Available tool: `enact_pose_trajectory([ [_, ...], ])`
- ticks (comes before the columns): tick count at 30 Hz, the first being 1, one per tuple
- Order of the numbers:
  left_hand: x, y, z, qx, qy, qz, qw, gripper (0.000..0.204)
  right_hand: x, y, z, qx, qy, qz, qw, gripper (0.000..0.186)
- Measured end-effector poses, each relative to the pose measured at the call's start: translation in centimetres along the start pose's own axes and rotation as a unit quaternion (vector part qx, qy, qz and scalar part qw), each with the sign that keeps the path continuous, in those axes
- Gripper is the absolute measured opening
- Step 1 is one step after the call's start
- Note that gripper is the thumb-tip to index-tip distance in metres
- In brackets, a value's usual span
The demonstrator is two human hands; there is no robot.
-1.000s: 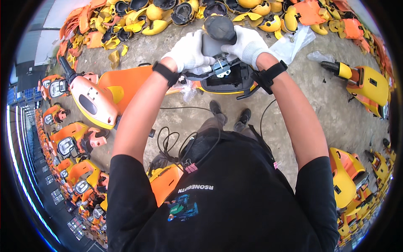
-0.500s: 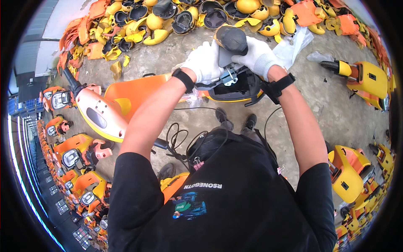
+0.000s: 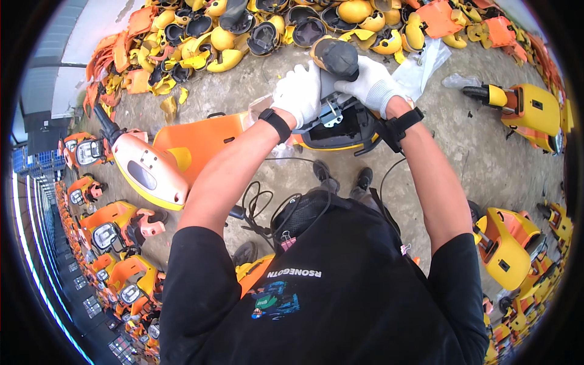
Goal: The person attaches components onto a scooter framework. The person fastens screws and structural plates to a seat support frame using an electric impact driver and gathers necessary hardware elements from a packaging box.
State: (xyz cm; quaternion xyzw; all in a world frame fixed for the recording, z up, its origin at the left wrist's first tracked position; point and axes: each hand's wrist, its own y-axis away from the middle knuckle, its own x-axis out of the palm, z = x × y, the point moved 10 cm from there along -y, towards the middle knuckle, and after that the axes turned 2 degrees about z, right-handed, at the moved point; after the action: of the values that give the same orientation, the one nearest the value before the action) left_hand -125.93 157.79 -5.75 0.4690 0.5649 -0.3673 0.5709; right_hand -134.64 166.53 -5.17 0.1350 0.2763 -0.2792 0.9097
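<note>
A dark scooter seat (image 3: 338, 58) with a tan back part is tipped up between my hands, above the open storage box (image 3: 344, 131) of an orange and yellow scooter (image 3: 201, 140). My left hand (image 3: 298, 94), in a white glove, is closed against the seat's left edge; its fingertips are partly hidden. Gloved in white too, my right hand (image 3: 372, 83) grips the seat's right side, with the thumb toward the middle. Below the seat, a grey metal hinge bracket (image 3: 331, 114) shows between the hands.
Yellow and orange shells and helmets (image 3: 222, 36) are heaped along the far side. A yellow scooter (image 3: 532, 112) stands at the right, with several more down both sides. Black cables (image 3: 258, 204) hang near my waist. Clear plastic sheeting (image 3: 426, 67) lies beyond my right hand.
My left hand has shifted slightly up and its fingers now point more upward along the seat's edge. My right hand and the tipped seat stay nearly where they were.
</note>
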Motion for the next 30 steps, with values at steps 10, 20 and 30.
enact_pose_trajectory([
  [10,-0.4,-0.1,-0.2,-0.007,0.010,-0.003,1.000,0.052,-1.7,1.5,-0.4,-0.051,-0.029,-0.091,0.994,0.041],
  [20,0.9,-1.1,1.5,0.007,0.065,-0.008,0.998,0.051,-8.9,11.6,-3.5,0.064,-0.102,-0.141,0.983,0.034],
  [30,-0.5,-0.9,3.8,-0.031,0.062,-0.013,0.998,0.049,-8.5,26.3,-9.4,0.259,-0.209,-0.120,0.935,0.034],
])
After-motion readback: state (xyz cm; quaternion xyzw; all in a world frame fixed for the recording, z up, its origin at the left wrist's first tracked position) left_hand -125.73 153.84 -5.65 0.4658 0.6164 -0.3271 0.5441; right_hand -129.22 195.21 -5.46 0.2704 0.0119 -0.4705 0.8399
